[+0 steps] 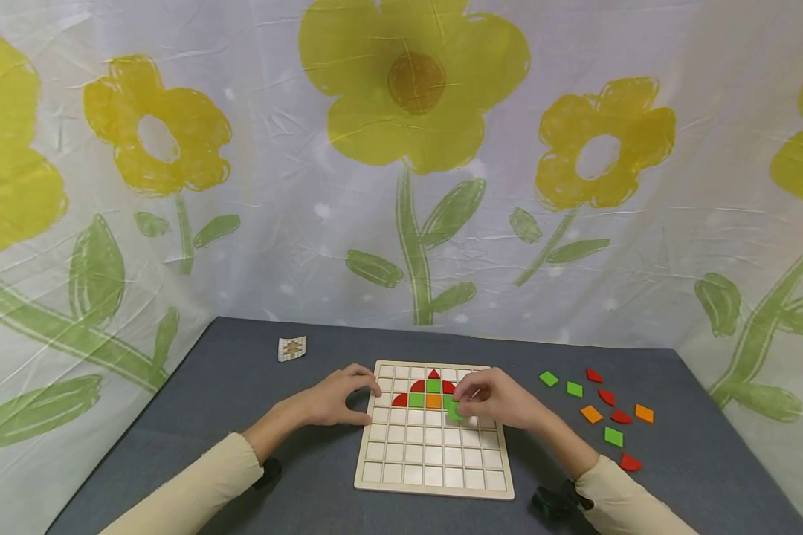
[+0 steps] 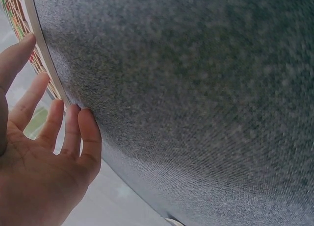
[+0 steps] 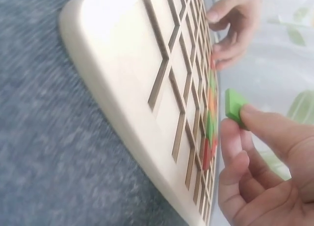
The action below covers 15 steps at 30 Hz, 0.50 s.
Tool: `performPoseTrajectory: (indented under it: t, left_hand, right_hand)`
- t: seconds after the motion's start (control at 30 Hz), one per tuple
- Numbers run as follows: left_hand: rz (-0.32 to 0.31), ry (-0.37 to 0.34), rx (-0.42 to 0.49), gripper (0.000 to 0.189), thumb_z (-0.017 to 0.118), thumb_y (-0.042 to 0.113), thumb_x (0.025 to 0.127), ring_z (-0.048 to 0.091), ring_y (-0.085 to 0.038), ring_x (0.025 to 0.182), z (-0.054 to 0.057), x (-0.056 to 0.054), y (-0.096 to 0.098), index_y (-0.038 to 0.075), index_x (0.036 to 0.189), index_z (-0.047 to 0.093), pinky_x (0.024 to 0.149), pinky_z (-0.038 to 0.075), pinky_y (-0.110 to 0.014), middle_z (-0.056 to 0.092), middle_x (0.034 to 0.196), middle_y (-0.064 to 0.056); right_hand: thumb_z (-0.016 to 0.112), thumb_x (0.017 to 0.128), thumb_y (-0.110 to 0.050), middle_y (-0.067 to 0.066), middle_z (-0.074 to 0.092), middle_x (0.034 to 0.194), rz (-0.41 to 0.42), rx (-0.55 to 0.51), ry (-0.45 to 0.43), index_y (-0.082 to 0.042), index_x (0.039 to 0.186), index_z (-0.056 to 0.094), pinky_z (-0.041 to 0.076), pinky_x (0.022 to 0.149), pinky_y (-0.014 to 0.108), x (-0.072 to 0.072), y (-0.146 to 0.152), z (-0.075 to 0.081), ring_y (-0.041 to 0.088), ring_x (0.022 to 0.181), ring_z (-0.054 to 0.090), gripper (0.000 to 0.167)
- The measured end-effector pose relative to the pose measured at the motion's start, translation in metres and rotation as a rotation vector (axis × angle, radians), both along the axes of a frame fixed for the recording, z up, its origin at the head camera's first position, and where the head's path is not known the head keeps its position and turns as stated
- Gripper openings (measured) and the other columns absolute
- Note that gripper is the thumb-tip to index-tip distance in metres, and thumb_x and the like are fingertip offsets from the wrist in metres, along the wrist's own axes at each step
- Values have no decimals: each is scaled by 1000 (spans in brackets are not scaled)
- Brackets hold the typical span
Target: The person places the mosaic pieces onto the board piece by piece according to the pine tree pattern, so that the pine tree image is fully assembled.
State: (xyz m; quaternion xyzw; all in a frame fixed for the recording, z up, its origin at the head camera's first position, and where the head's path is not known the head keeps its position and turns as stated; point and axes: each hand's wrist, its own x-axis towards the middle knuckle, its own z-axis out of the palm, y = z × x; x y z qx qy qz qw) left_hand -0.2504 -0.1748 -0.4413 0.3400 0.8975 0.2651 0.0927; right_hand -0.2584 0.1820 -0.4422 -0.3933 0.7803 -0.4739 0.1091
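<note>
A pale wooden grid board (image 1: 435, 490) lies on the table with coloured tiles in its upper rows. Among these are a red triangle (image 1: 433, 374) at the top, an orange square (image 1: 433, 401) and several red and green pieces. My right hand (image 1: 498, 397) pinches a green square tile (image 3: 235, 106) between thumb and fingers, held above the board just below the tiled row. At the board's left edge is my left hand (image 1: 334, 397), thumb and fingers spread and gently bent. In the left wrist view its fingertips (image 2: 30, 39) lie along the rim.
To the right lie loose tiles: green squares (image 1: 613, 437), orange squares (image 1: 645, 413) and red quarter-rounds (image 1: 630, 462). A small patterned card (image 1: 292, 348) sits at the back left of the dark table (image 1: 241, 371). A flowered cloth (image 1: 274, 223) hangs behind.
</note>
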Motion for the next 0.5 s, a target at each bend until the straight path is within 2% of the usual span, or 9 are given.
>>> performPoseTrajectory:
  t: [0.2, 0.5]
  left_hand:
    - [-7, 12, 4, 37, 82, 23, 90, 45, -40, 128, -2, -1, 0, 10, 121, 66, 104, 34, -62, 48, 136, -16]
    - [-7, 10, 8, 37, 81, 25, 90, 45, -40, 129, -3, -2, -1, 12, 121, 66, 103, 35, -62, 48, 136, -15]
  right_hand:
    - [74, 92, 0, 16, 69, 98, 29, -21, -17, 4, 106, 71, 57, 72, 34, -2, -9, 1, 34, 83, 68, 14]
    - [71, 92, 6, 14, 70, 92, 89, -25, 14, 5, 102, 71, 57, 75, 38, -6, -25, -2, 34, 79, 66, 10]
